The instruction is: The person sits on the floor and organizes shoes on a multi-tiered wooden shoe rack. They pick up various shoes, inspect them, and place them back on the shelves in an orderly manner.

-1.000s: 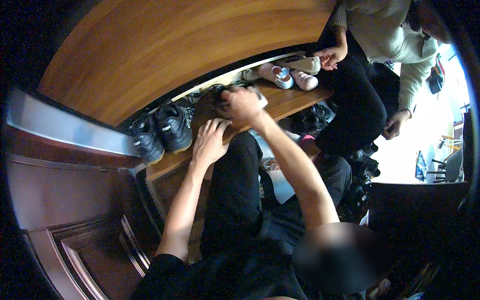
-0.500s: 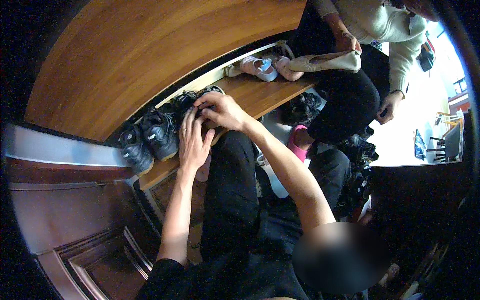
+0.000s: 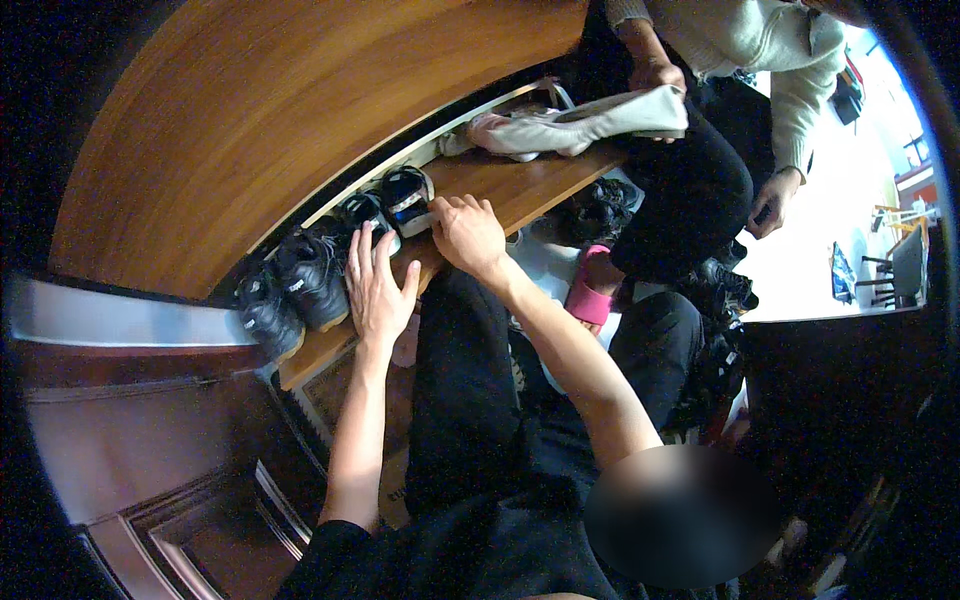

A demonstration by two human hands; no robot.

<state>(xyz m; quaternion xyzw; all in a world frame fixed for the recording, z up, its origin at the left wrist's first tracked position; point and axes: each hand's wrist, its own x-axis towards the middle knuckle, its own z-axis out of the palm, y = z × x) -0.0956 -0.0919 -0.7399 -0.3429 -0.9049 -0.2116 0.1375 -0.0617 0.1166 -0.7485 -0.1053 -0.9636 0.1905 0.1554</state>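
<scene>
My left hand is open, its fingers spread, by the heel end of a dark shoe with pale trim on the wooden shelf. Beside that shoe stands a second dark shoe, with a white sole edge. Close against its near end is my right hand, fingers curled over; whether they hold anything is hidden. To the left, a pair of black sneakers stands on the same shelf, one next to the other.
At upper right another person's hand holds a long off-white shoe over the shelf's far end, partly hiding pale shoes there. Below are black shoes and a pink slipper. A brown panelled door stands at lower left.
My hands have come apart: the right moved right, off the shoes' middle, uncovering the two dark shoes. The other person's off-white shoe has shifted left, over the pale shoes.
</scene>
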